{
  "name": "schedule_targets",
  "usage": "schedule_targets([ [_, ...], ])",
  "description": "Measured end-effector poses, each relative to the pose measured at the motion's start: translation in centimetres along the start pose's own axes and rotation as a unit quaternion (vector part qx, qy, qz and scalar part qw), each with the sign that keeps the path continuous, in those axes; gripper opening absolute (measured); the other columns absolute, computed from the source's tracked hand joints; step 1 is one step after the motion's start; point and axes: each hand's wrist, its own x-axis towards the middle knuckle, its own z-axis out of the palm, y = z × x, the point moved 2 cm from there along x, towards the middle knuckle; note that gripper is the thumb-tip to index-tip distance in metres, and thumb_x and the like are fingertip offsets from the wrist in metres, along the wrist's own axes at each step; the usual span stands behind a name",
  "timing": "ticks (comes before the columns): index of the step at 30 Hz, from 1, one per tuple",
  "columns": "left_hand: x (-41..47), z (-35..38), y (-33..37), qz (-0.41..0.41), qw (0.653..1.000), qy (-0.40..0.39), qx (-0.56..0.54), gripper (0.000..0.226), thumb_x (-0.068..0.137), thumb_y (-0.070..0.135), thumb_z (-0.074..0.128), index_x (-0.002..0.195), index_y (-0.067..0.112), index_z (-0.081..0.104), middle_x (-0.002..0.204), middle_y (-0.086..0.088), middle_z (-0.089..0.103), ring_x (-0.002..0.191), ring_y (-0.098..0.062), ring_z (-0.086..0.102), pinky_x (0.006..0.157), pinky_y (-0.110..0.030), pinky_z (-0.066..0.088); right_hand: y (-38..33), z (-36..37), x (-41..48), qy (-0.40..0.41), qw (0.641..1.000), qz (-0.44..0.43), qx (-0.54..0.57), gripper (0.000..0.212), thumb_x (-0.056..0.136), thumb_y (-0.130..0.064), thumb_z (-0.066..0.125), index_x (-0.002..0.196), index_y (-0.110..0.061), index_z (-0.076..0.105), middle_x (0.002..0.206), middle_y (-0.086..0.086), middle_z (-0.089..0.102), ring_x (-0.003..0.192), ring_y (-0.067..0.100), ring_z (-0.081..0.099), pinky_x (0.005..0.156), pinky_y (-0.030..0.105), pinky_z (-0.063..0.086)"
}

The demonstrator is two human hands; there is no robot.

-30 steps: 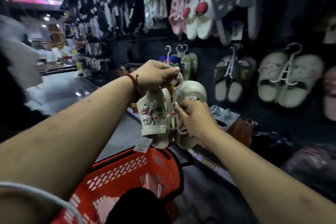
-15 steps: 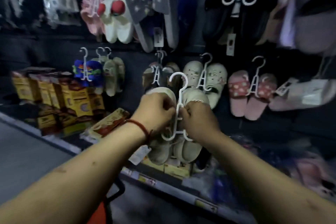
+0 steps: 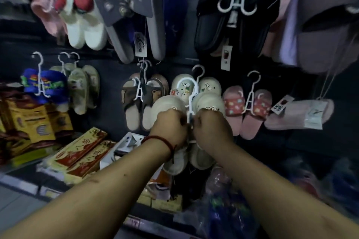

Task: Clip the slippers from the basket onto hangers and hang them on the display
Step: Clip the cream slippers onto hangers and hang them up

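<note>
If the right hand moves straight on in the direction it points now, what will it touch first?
Likely the hung cream pair, right behind the slippers and hanger that the right hand holds. Depth is unclear.

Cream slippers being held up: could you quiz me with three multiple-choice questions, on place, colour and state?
1. Which hangs just right of the held cream slippers? A blue pair B pink pair C black pair
2. The held hanger is: A red B black C white
3. The left hand and right hand: A both grip the hanger B both open C one idle
Answers: B, it hangs beside them; C, its white hook shows above the fists; A, both curl round its stem.
</note>
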Motion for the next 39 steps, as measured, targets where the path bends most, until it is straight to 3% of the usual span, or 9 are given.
schedule_targets([
  [3, 1.5, -0.3, -0.4, 0.004, 1.0, 0.028, 0.005, 0.018, 0.085, 0.028, 0.063, 0.074, 0.017, 0.072, 0.07, -0.008, 0.068, 0.076, -0.03, 0.063, 0.067, -0.036, 0.053, -0.4, -0.1, 1.8, 0.003, 1.0, 0.008, -0.003, 0.032, 0.099, -0.036, 0.048, 0.087, -0.01, 0.063, 0.096, 0.018, 0.066, 0.092, 0.038, 0.062, 0.074, 0.038, 0.048],
  [7, 3.7, -0.3, -0.4, 0.015, 0.999, 0.037, 0.006, 0.021, 0.085, 0.029, 0.059, 0.069, 0.016, 0.067, 0.066, -0.005, 0.064, 0.071, -0.029, 0.062, 0.064, -0.038, 0.054, -0.6, -0.7, 4.2, -0.011, 1.0, 0.019, -0.002, 0.031, 0.1, -0.035, 0.046, 0.076, -0.016, 0.05, 0.094, 0.014, 0.064, 0.091, 0.036, 0.061, 0.071, 0.035, 0.044],
  [12, 6.6, -0.1, 0.3, 0.018, 0.999, 0.025, 0.027, 0.019, 0.083, 0.033, 0.06, 0.076, 0.02, 0.072, 0.073, -0.005, 0.066, 0.077, -0.029, 0.061, 0.07, -0.04, 0.056, 0.1, -0.7, 6.8, 0.002, 0.997, 0.06, 0.043, 0.034, 0.097, -0.037, 0.052, 0.074, -0.012, 0.059, 0.088, 0.013, 0.066, 0.085, 0.036, 0.064, 0.073, 0.039, 0.055],
  [17, 9.7, 1.0, 0.4, 0.007, 0.999, -0.004, 0.047, 0.016, 0.089, 0.028, 0.064, 0.082, 0.019, 0.075, 0.078, -0.006, 0.068, 0.08, -0.023, 0.057, 0.079, -0.033, 0.052, 1.9, 0.6, 9.9, -0.024, 0.993, 0.098, 0.068, 0.03, 0.093, -0.037, 0.058, 0.073, -0.015, 0.056, 0.089, 0.012, 0.065, 0.088, 0.034, 0.065, 0.066, 0.03, 0.043],
  [20, 11.5, 1.8, -0.1, -0.002, 0.998, -0.014, 0.067, 0.014, 0.088, 0.026, 0.067, 0.087, 0.017, 0.077, 0.083, -0.004, 0.071, 0.08, -0.018, 0.057, 0.074, -0.027, 0.043, 2.9, 1.8, 11.8, -0.048, 0.99, 0.115, 0.071, 0.026, 0.093, -0.034, 0.06, 0.074, -0.016, 0.054, 0.094, 0.013, 0.066, 0.092, 0.034, 0.065, 0.067, 0.029, 0.04],
  [27, 17.4, 4.1, -2.0, 0.016, 0.996, -0.027, 0.088, 0.015, 0.09, 0.027, 0.067, 0.093, 0.017, 0.076, 0.095, -0.005, 0.07, 0.093, -0.022, 0.062, 0.075, -0.031, 0.052, 5.0, 5.1, 17.0, -0.042, 0.987, 0.13, 0.081, 0.021, 0.092, -0.031, 0.061, 0.084, -0.011, 0.061, 0.093, 0.009, 0.066, 0.087, 0.029, 0.065, 0.067, 0.028, 0.045],
  [30, 19.0, 4.2, -2.9, 0.032, 0.995, -0.007, 0.094, 0.017, 0.092, 0.029, 0.063, 0.091, 0.018, 0.076, 0.093, -0.004, 0.07, 0.091, -0.023, 0.061, 0.073, -0.031, 0.049, 5.2, 6.6, 18.8, -0.045, 0.981, 0.134, 0.134, 0.027, 0.093, -0.025, 0.059, 0.087, -0.002, 0.071, 0.086, 0.015, 0.073, 0.072, 0.031, 0.071, 0.065, 0.036, 0.06],
  [34, 18.8, 3.9, -3.8, 0.049, 0.996, 0.021, 0.079, 0.02, 0.092, 0.026, 0.065, 0.083, 0.012, 0.076, 0.087, -0.009, 0.072, 0.082, -0.022, 0.062, 0.069, -0.03, 0.046, 4.9, 7.4, 18.9, -0.065, 0.97, 0.152, 0.176, 0.021, 0.094, -0.02, 0.061, 0.09, 0.0, 0.068, 0.077, 0.016, 0.074, 0.052, 0.027, 0.068, 0.058, 0.039, 0.062],
  [39, 14.9, 2.9, -3.7, 0.086, 0.995, 0.039, 0.017, 0.013, 0.089, 0.013, 0.065, 0.087, 0.01, 0.078, 0.086, -0.009, 0.075, 0.085, -0.026, 0.067, 0.078, -0.038, 0.053, 4.1, 6.8, 16.5, -0.051, 0.97, 0.146, 0.187, 0.013, 0.091, -0.019, 0.059, 0.093, -0.006, 0.062, 0.089, 0.018, 0.072, 0.08, 0.037, 0.072, 0.07, 0.046, 0.062],
])
